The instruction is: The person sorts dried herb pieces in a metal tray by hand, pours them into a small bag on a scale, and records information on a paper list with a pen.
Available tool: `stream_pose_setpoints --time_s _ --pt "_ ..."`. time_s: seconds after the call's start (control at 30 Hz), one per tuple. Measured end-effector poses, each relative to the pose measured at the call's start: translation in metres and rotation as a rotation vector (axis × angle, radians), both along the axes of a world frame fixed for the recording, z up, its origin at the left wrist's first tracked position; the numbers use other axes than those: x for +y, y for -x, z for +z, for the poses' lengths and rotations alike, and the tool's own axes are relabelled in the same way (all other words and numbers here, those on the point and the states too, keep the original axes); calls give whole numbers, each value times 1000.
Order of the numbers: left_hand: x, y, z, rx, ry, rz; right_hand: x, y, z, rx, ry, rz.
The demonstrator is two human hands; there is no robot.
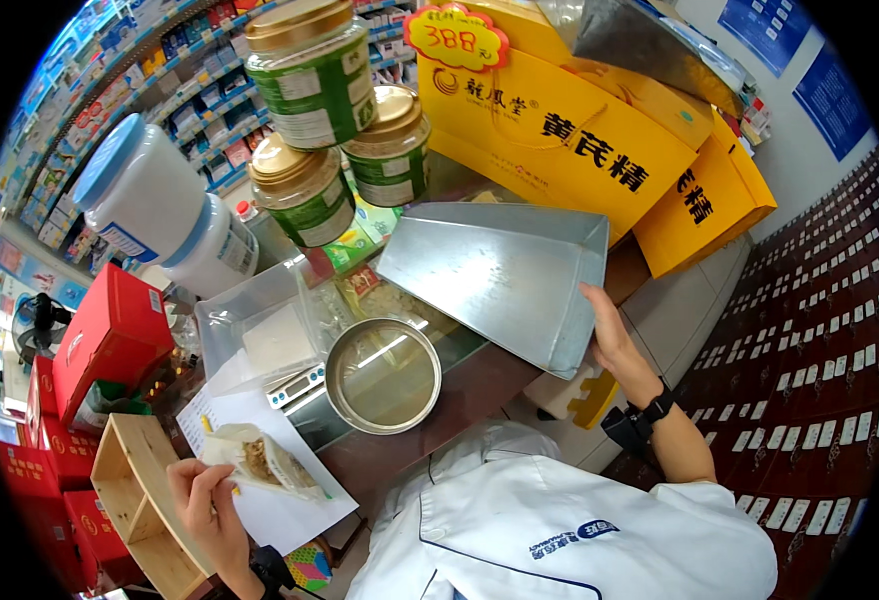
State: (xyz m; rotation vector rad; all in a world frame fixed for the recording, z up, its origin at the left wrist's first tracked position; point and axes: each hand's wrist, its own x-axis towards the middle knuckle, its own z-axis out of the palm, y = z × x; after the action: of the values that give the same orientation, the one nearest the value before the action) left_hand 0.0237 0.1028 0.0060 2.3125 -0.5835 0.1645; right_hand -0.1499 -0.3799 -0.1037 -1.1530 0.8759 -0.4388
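Observation:
At the lower left, my left hand [207, 502] pinches the edge of a small translucent bag [263, 463] with brown dried pieces inside, above white paper sheets [312, 517]. My right hand [606, 326] grips the wide end of a metal scoop tray [484, 277], its thumb over the rim and the other fingers hidden. The tray lies tilted towards the counter's right edge. Between the hands, a round metal sieve or pan [383, 375] rests beside a small digital scale [295, 386] and a clear plastic bin [218, 315] holding a white block-like thing.
Green-labelled jars [312, 82] are stacked at the back, near yellow paper bags [529, 127]. White tubs with blue lids [143, 187], red boxes [121, 330] and a wooden divided box [136, 487] stand left. Drawer cabinets [807, 360] line the right side.

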Motion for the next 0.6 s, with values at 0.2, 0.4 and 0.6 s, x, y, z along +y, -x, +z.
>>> stream_pose_setpoints --time_s 0.2,0.4,0.6 --pt "8 16 8 -78 -222 57 -15 -14 53 450 207 379" --pt "-3 20 4 -60 -305 174 -48 -43 111 450 1289 780" --pt "-16 26 17 -76 -380 214 -23 -116 49 256 1307 1770"
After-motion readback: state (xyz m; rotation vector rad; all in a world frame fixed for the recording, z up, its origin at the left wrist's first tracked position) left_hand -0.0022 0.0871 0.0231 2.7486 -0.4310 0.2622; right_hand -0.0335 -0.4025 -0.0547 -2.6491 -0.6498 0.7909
